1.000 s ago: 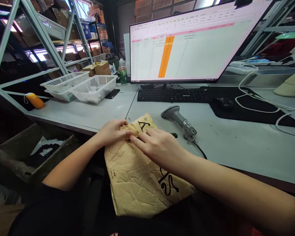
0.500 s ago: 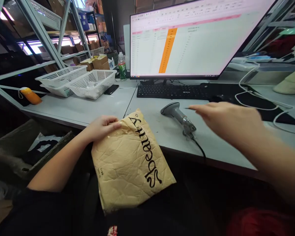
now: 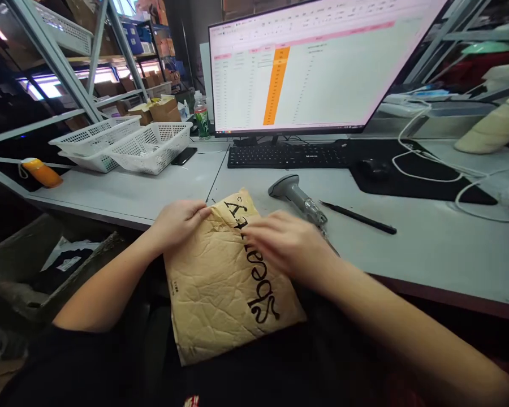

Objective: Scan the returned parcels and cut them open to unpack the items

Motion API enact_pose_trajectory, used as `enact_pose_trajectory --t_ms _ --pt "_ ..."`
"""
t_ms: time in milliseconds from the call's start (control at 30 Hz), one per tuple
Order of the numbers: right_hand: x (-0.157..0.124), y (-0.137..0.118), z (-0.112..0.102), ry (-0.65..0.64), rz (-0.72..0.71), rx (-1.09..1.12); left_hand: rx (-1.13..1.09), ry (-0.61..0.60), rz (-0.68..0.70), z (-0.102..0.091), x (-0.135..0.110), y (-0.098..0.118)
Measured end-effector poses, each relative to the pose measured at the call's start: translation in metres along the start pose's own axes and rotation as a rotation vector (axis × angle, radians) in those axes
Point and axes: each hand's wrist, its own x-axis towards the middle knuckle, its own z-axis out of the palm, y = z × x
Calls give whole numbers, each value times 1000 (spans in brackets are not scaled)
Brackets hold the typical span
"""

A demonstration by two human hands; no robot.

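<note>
A crinkled brown paper mailer (image 3: 220,288) with black lettering lies half on my lap and half on the edge of the grey desk (image 3: 428,249). My left hand (image 3: 176,223) pinches its top left corner, fingers closed on the paper. My right hand (image 3: 288,243) hovers over the mailer's upper right part. It is blurred by motion, fingers stretched out towards the left and holding nothing. Just right of the hands, a grey barcode scanner (image 3: 297,195) and a black pen (image 3: 358,217) lie on the desk.
Behind the hands are a black keyboard (image 3: 288,155), a mouse (image 3: 373,168) on a black mat, and a large monitor (image 3: 318,68) showing a spreadsheet. White mesh baskets (image 3: 148,147), a phone, a green bottle (image 3: 202,118) and an orange object (image 3: 40,172) sit to the left. White cables lie at right. A bin stands below left.
My right hand left the mailer, reached right with the black pen and laid it on the desk, then came back over the mailer. The left hand kept its grip on the corner.
</note>
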Motion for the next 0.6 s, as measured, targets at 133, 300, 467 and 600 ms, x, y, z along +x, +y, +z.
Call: enact_pose_trajectory --t_ms 133,300,467,600 --pt "16 -34 24 -76 -69 30 -140 -1 53 9 2 5" --pt "16 -34 29 -128 16 -45 -285 -46 93 14 -3 10" --pt "18 -34 22 -74 -50 -48 -284 -84 112 15 -5 11" --pt "11 -32 29 -14 -66 -14 -255 -128 101 19 -5 7"
